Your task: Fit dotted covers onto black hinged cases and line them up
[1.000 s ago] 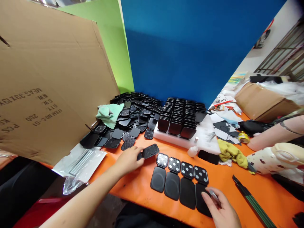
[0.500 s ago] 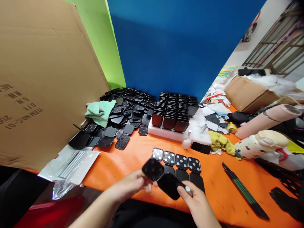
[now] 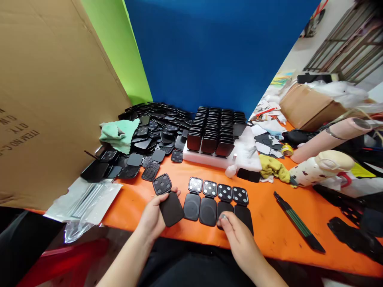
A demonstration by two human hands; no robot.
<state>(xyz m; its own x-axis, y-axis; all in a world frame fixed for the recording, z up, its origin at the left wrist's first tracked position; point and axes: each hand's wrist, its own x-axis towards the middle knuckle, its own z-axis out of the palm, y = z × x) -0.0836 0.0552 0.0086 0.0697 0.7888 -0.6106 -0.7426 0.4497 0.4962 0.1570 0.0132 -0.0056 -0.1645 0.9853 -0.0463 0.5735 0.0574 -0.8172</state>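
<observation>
My left hand (image 3: 156, 215) is closed on a black hinged two-panel piece (image 3: 171, 209), opened out. Its smaller panel, with dark round recesses, points away from me, and the plain larger panel lies toward me. In my right hand (image 3: 235, 231), closed in a pinch, is a small silver cylinder (image 3: 223, 216), mostly covered by the fingers. Between and under the hands, several similar opened pieces lie in a row on the orange table. Silver discs sit in their small panels, such as the leftmost dotted panel (image 3: 195, 184).
A heap of black pieces (image 3: 149, 135) and a green cloth (image 3: 119, 133) lie back left. Rows of upright black panels (image 3: 209, 135) stand on white foam (image 3: 206, 158). A small bottle (image 3: 230, 171), yellow cloth (image 3: 275, 168), tumbler (image 3: 323, 167) and green-black cutter (image 3: 299, 223) are rightward.
My left hand has moved left and up with the hinged piece, turning its recessed side into view. My right hand has let go of that piece and keeps the silver cylinder.
</observation>
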